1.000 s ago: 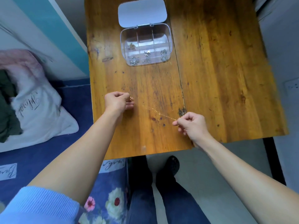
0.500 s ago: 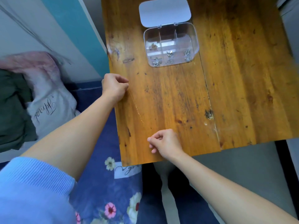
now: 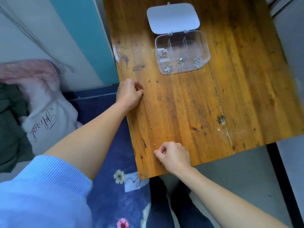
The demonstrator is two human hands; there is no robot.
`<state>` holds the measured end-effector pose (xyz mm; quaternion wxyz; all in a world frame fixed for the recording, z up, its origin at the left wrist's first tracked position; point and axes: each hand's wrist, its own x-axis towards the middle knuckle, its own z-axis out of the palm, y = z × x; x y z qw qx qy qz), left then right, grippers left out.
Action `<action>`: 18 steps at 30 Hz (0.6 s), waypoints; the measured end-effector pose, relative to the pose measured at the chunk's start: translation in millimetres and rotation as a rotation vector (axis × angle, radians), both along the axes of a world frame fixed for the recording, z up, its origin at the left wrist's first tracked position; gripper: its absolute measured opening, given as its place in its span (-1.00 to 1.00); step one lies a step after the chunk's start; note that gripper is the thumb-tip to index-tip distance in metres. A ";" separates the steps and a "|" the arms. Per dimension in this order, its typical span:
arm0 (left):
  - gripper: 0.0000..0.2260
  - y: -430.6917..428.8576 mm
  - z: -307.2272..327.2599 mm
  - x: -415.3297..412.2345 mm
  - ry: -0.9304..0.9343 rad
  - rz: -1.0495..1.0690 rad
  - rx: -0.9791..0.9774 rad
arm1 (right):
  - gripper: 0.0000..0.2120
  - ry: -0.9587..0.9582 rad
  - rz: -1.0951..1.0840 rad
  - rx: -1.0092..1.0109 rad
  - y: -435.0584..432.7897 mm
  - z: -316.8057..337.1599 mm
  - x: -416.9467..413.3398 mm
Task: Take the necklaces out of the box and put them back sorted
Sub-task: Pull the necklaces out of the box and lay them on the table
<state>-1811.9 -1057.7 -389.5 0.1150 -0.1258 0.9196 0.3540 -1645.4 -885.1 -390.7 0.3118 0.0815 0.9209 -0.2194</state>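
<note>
A thin gold necklace [image 3: 149,120] lies stretched in a line along the left part of the wooden table [image 3: 238,99]. My left hand [image 3: 129,93] pinches its far end near the table's left edge. My right hand [image 3: 174,155] pinches its near end close to the front edge. A clear plastic box [image 3: 206,46] with dividers stands open at the back, its white lid [image 3: 172,17] folded away. Small silver pieces lie in its three front compartments and a gold piece [image 3: 162,53] in the back left one.
A bed with a blue floral cover [image 3: 115,186] and a pink pillow [image 3: 42,102] lies left of the table. A teal and white wall [image 3: 77,30] stands behind it. My legs and dark shoes [image 3: 164,203] are below the table's front edge. Grey floor lies to the right.
The necklace has swung from a slant across the table's middle to a line along the left side. My left hand moved farther and left, my right hand moved left toward the front edge.
</note>
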 end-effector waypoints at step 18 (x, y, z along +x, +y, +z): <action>-0.90 20.2 14.5 -11.0 0.024 0.288 0.302 | -0.76 0.295 0.027 -0.032 66.7 51.6 -183.0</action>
